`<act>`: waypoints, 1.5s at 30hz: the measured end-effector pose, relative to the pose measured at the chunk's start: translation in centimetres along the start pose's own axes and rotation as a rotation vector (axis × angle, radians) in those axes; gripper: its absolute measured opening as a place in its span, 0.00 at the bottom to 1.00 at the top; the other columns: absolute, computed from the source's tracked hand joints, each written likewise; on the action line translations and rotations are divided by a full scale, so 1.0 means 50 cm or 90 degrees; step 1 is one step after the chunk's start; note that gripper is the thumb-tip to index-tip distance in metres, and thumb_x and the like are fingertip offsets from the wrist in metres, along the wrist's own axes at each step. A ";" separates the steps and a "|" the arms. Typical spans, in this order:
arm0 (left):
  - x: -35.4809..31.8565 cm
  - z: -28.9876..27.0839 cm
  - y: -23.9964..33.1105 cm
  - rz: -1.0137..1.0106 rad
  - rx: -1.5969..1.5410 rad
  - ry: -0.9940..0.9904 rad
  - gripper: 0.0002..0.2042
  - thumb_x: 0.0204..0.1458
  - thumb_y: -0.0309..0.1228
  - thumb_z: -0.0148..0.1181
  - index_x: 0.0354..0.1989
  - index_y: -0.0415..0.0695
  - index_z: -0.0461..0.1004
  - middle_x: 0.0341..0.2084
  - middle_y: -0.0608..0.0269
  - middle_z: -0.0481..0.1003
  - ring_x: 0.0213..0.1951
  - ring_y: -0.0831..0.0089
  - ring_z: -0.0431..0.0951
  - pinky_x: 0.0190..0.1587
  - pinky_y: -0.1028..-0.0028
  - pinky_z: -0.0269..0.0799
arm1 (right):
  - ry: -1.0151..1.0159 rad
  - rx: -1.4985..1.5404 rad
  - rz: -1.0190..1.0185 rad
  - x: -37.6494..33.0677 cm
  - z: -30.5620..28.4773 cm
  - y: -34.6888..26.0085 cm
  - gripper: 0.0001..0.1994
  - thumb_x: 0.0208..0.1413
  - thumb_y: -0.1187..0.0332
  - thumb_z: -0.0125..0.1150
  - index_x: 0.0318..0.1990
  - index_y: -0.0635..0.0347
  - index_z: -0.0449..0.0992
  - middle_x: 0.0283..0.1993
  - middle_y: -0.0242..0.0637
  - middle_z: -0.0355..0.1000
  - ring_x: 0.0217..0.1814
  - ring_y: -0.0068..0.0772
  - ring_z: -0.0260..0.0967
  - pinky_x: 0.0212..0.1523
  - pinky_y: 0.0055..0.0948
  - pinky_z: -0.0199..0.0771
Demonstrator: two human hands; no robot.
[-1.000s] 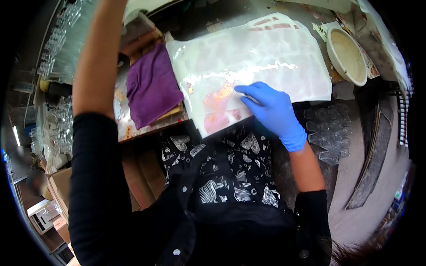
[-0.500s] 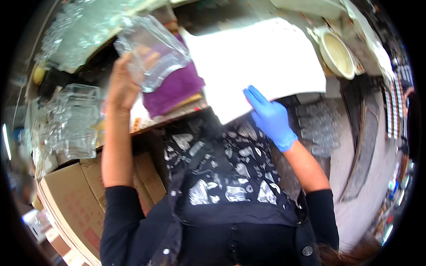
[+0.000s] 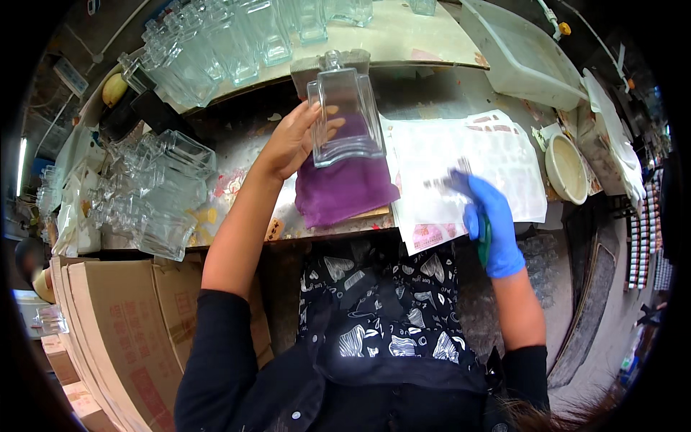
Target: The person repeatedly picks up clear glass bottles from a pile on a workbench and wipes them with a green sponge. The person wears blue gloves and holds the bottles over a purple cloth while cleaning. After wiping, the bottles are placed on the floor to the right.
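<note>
My bare left hand (image 3: 294, 140) grips a clear square glass bottle (image 3: 344, 119) by its side and holds it upright above a purple cloth (image 3: 344, 189) on the workbench. My right hand (image 3: 488, 223) wears a blue glove and rests on a white sheet with small printed labels (image 3: 461, 169). A green object shows under the glove's palm; its kind is unclear. The gloved fingers point toward the labels in the sheet's middle.
Several empty glass bottles (image 3: 216, 50) stand on the shelf above, and more lie stacked at the left (image 3: 155, 194). A round white bowl (image 3: 566, 169) sits right of the sheet, a white tub (image 3: 522, 57) beyond it. Cardboard boxes (image 3: 108, 324) stand at lower left.
My left hand came down from high up with a glass bottle and now holds it over the purple cloth. My gloved right hand stayed on the white sheet, shifting slightly toward its middle.
</note>
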State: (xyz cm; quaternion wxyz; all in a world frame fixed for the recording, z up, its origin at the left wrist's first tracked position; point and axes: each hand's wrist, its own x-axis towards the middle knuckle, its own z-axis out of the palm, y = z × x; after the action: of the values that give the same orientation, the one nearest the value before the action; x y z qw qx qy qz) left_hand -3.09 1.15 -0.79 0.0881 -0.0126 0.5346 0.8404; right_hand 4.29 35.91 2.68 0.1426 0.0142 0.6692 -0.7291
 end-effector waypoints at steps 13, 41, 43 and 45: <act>0.005 -0.012 0.013 -0.081 0.062 0.027 0.30 0.60 0.48 0.49 0.63 0.38 0.57 0.57 0.51 0.65 0.57 0.61 0.69 0.58 0.65 0.64 | -0.256 -0.483 -0.585 0.243 0.206 -0.019 0.17 0.56 0.76 0.58 0.53 0.50 0.76 0.56 0.36 0.72 0.47 0.33 0.76 0.46 0.23 0.76; -0.007 0.002 -0.003 -0.001 0.191 -0.043 0.29 0.60 0.42 0.54 0.62 0.37 0.55 0.52 0.45 0.69 0.56 0.59 0.70 0.53 0.64 0.72 | -0.127 -0.060 -0.367 0.310 0.239 -0.088 0.13 0.62 0.66 0.53 0.38 0.67 0.80 0.35 0.36 0.78 0.37 0.23 0.73 0.42 0.24 0.72; 0.000 0.008 0.010 -0.046 0.145 -0.006 0.24 0.58 0.36 0.57 0.58 0.37 0.60 0.50 0.47 0.71 0.51 0.60 0.74 0.50 0.65 0.74 | -0.142 -0.001 -0.348 0.338 0.213 -0.120 0.13 0.62 0.67 0.53 0.42 0.69 0.79 0.38 0.39 0.78 0.41 0.27 0.74 0.46 0.27 0.72; 0.005 0.021 0.030 -0.056 0.154 0.014 0.22 0.58 0.36 0.57 0.56 0.37 0.62 0.48 0.48 0.72 0.48 0.61 0.76 0.48 0.65 0.75 | -0.151 0.067 -0.350 0.354 0.190 -0.148 0.13 0.62 0.67 0.52 0.43 0.70 0.78 0.39 0.41 0.78 0.42 0.30 0.75 0.47 0.27 0.72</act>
State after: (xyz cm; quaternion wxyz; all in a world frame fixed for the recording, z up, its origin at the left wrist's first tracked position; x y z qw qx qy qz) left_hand -3.49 1.51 0.98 0.1201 -0.0345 0.6321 0.7647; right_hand -12.73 23.72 7.14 0.0161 -0.2454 0.5882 -0.7704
